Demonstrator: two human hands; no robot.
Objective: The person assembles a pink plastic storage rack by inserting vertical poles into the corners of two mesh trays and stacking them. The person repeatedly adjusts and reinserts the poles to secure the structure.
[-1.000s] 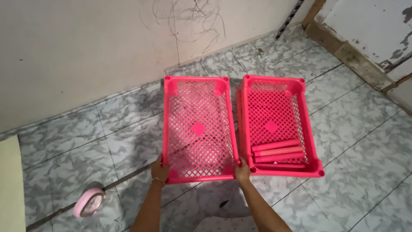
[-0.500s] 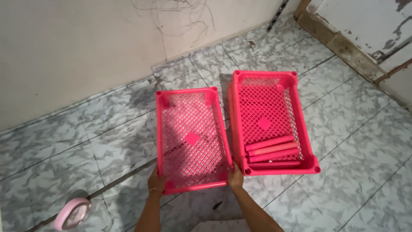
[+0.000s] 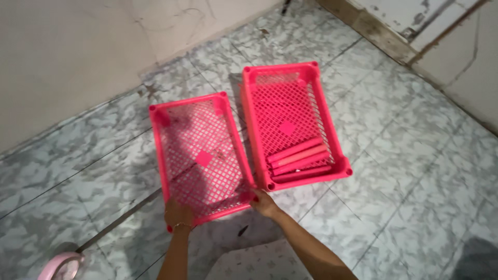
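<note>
Gripping the near end of the left pink crate (image 3: 199, 155), you have your left hand (image 3: 179, 213) at its near left corner and your right hand (image 3: 263, 202) at its near right corner, fingers of both closed over the rim. That crate sits on the tiled floor (image 3: 404, 176), empty, its long side touching or just beside the right pink crate (image 3: 293, 122), which holds a few pink bars (image 3: 301, 158) laid across its near end. A roll of pink tape (image 3: 59, 264) lies on the floor well to your left.

By the look of it, you are in the step of placing or squaring up the empty crate against its neighbour. The next move seems to call for an even two-handed hold, keeping the near end level so the meshed base does not drag and the long sides stay parallel.
</note>
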